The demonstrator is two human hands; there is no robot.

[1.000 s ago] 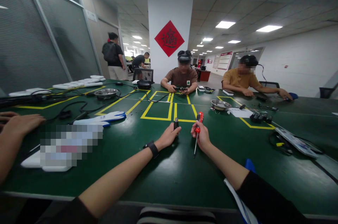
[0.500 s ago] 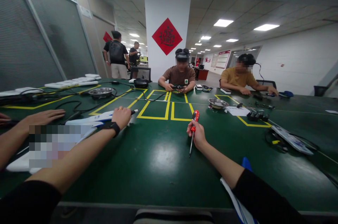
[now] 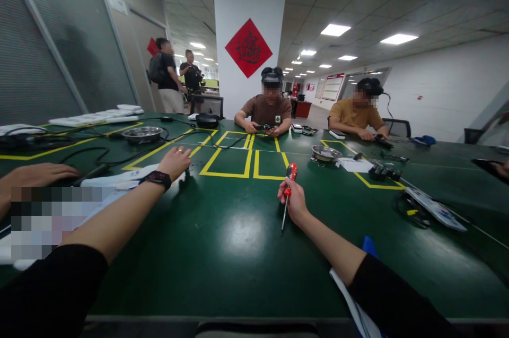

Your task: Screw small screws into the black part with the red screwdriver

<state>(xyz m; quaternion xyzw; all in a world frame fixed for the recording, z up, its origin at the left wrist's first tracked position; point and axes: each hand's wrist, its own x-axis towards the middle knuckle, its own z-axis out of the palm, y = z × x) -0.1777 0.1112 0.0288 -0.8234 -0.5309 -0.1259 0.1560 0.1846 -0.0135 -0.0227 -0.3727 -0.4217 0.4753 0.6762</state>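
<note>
My right hand [image 3: 293, 200] is closed around the red and black handle of a screwdriver [image 3: 291, 172]. Its metal shaft slants down toward the green table, tip toward me. My left hand [image 3: 174, 163], with a dark watch on the wrist and a ring, is held low over the table at the left, just beyond a white and blue item [image 3: 109, 181]. Its fingers are bent and look apart, with no object showing in them; the palm side is hidden.
Another person's hand [image 3: 43, 174] rests at the far left. Yellow tape outlines [image 3: 226, 174] mark the green table [image 3: 246, 269]. Metal bowls [image 3: 326, 153] [image 3: 142, 134], black parts [image 3: 385, 172] and cables [image 3: 411, 211] lie around. Two people [image 3: 264, 110] [image 3: 356, 110] sit opposite.
A thin dark object with a light tip stuck out past my left hand before; it no longer shows. That hand appears slightly further left. My right hand keeps the screwdriver; the view has shifted a little.
</note>
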